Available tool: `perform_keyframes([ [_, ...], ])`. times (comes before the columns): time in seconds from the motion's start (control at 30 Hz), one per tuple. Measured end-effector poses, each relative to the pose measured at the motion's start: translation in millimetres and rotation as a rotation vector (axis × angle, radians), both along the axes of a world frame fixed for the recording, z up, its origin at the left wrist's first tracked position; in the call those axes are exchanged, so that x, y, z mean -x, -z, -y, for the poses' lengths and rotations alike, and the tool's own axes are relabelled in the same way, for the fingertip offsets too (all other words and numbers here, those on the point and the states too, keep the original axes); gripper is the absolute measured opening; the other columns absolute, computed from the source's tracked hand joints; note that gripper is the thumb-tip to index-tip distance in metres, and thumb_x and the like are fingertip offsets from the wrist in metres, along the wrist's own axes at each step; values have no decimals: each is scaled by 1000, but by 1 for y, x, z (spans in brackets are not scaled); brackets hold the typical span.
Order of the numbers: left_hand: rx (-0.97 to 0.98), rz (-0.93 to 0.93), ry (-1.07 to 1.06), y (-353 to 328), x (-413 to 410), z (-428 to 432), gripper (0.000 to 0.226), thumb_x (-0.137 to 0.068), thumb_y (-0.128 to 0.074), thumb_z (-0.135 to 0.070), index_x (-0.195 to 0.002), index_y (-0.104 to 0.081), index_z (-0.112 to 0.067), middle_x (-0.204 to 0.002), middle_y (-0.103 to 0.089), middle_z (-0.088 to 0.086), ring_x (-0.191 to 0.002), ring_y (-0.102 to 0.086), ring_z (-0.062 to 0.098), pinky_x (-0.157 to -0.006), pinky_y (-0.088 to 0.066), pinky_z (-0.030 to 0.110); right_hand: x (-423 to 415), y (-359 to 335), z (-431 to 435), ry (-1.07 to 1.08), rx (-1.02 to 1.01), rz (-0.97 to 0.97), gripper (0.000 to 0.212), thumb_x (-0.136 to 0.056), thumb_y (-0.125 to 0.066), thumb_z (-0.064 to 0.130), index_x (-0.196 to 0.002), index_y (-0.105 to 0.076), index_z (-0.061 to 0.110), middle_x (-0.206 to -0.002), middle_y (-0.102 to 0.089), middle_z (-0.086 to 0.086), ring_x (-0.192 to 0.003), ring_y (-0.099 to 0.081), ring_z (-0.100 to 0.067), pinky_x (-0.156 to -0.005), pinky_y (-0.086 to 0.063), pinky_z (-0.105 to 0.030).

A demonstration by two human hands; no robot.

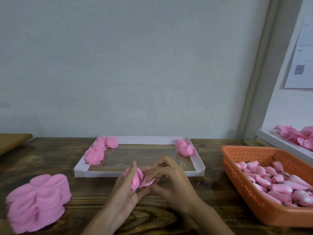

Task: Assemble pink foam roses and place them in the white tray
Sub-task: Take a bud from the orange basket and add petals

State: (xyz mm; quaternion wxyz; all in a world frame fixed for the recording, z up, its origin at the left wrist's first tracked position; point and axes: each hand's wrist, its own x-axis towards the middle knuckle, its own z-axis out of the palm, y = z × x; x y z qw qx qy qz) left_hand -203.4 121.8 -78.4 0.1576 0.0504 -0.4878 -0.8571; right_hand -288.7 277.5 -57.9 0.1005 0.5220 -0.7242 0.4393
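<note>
Scene: wooden counter (169, 211) seen from above the hands, with a bare wall behind.
Left hand (125, 189): fingers curled around a half-built pink rose (136, 179), palm up, thumb raised beside the bud; it likely serves as the steady holder.
Right hand (171, 177): fingertips pinched on the outer petals on the rose's right side, probably pressing a petal layer into place around the bud.
Rose position: between both hands, touching both, held just above the counter and just in front of the tray's near edge.
White tray (140, 173): shallow, straight ahead of the hands, close enough for a short reach once the rose is done.
Finished roses: a cluster (100, 150) in the tray's far left corner and one pair (185, 148) in its far right corner; the middle is bare.
Petal stack (38, 200): loose pink petals piled on the left, near the left hand.
Orange basket (264, 192): on the right, full of rolled buds (277, 182), near the right hand, so each supply seems to sit on its own side.
Second tray (277, 141): far right, holding more pink flowers.
</note>
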Motion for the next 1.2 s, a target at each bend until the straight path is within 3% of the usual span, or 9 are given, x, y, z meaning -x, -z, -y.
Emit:
perform_keyframes([
  [0.1, -3, -6, -22, 1, 0, 1, 53, -95, -59, -48, -72, -56, -1, -109, -74, 25, -103, -75, 40, -77, -63, 37, -5, 2, 3, 5, 45, -45, 15, -85, -85, 19, -93, -81, 31, -112, -55, 10, -108, -58, -10, -84, -55, -27],
  [0.23, 19, 31, -66, 3, 2, 1, 55, -90, -61, -53, -61, -58, -6, -75, -66, 20, -83, -74, 28, -77, -62, 39, -5, 2, 4, 12, 30, -157, 14, -86, -84, 19, -93, -82, 32, -108, -57, 13, -102, -54, -7, -79, -50, -23],
  [0.37, 31, 50, -83, 7, 5, 0, 53, -89, -64, -56, -72, -62, -6, -80, -64, 20, -80, -71, 26, -76, -62, 42, -6, 2, 7, 22, 74, -212, 21, -84, -85, 11, -91, -82, 31, -102, -62, 17, -97, -52, -3, -80, -44, -16],
  [0.57, -23, 67, -51, 7, 6, 2, 48, -79, -79, -62, -81, -70, -16, -81, -62, 13, -72, -64, 19, -62, -58, 35, -14, 10, 13, 75, 94, -162, 31, -84, -83, 16, -109, -70, 30, -95, -68, 20, -96, -56, -1, -81, -44, -13],
  [0.67, -25, 63, -52, 7, 6, 2, 47, -79, -78, -63, -75, -68, -17, -79, -61, 10, -71, -63, 16, -63, -58, 35, -18, 13, 15, 119, 110, -84, 27, -83, -83, 17, -98, -67, 32, -95, -64, 27, -99, -58, -1, -78, -45, -8],
  [0.77, -46, 62, -80, 4, 6, 0, 40, -79, -72, -55, -69, -66, -17, -76, -61, 10, -67, -62, 17, -59, -57, 32, -22, 11, 14, 118, 109, -79, 12, -88, -79, 34, -95, -69, 32, -97, -63, 27, -102, -59, -7, -80, -51, -18],
  [0.87, -42, 46, -107, 0, 3, -2, 41, -85, -66, -54, -69, -65, -15, -73, -57, 14, -62, -59, 22, -55, -53, 32, -25, 6, 12, 79, 53, -151, 29, -86, -77, 54, -102, -70, 31, -96, -69, 21, -102, -56, -8, -82, -51, -28],
  [1.0, 21, 48, -120, -2, 1, -4, 49, -93, -56, -53, -68, -64, -12, -74, -59, 18, -67, -61, 27, -62, -52, 37, -29, 8, 16, 130, 53, -289, 23, -79, -81, 37, -98, -71, 28, -91, -63, 21, -94, -52, -6, -77, -52, -29],
  [1.2, -86, 16, -59, 0, 2, -4, 47, -91, -63, -45, -103, -67, 1, -97, -66, 23, -81, -65, 28, -66, -62, 34, -29, 16, 19, 263, 104, -271, 6, -94, -72, 36, -97, -75, 31, -109, -65, 23, -100, -52, -5, -77, -49, -22],
])
